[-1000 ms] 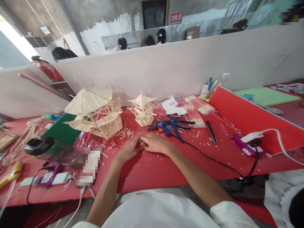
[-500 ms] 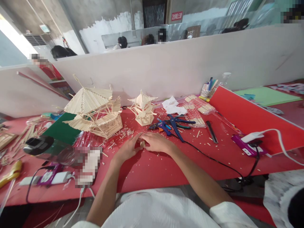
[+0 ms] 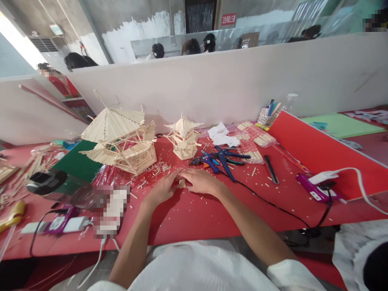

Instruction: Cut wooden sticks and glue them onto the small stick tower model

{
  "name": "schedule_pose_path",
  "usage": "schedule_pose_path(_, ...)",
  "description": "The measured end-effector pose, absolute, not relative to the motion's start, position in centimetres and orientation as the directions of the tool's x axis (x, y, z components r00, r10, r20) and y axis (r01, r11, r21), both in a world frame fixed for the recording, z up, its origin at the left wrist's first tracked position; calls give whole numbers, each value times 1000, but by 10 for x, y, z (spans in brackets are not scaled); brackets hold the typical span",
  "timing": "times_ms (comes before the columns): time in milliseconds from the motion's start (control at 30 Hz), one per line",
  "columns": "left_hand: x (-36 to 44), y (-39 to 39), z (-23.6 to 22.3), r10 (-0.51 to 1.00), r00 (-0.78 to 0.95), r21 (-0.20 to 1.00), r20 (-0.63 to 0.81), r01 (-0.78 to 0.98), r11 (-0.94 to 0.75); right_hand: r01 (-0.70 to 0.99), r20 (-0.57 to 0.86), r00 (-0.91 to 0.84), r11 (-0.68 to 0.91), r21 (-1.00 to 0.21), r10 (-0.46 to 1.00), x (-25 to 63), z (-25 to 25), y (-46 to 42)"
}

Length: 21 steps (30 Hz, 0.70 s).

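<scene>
My left hand (image 3: 162, 189) and my right hand (image 3: 200, 182) rest side by side on the red table (image 3: 194, 218), their fingertips pinched on a small bundle of short wooden sticks (image 3: 182, 183) held between them. Behind the hands stands a small stick pagoda (image 3: 184, 137). A larger stick pavilion (image 3: 119, 139) stands to the left on a green mat (image 3: 77, 165). Wood chips lie scattered around my hands.
A blue glue gun (image 3: 220, 158) with a black cord lies right of the pagoda, beside packets of sticks (image 3: 253, 141) and white tissue (image 3: 221, 135). A purple power strip (image 3: 318, 190) sits at right, another power strip (image 3: 60, 224) at left. A white partition (image 3: 230, 81) backs the table; people sit beyond it.
The view has shifted slightly. Both hands stay on the small stick bundle in the same spot.
</scene>
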State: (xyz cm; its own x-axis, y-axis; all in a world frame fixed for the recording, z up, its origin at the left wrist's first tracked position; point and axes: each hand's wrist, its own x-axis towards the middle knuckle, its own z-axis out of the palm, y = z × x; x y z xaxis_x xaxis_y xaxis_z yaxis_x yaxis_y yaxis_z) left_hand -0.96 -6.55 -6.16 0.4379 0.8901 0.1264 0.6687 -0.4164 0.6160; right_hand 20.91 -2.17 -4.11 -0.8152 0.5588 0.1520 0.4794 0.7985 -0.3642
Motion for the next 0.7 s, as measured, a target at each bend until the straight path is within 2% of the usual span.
schedule_pose_path(700,-7,-67,-69,903,397,536,165,733,-420,484,151,-814,799,-357,561,207,-44,-20)
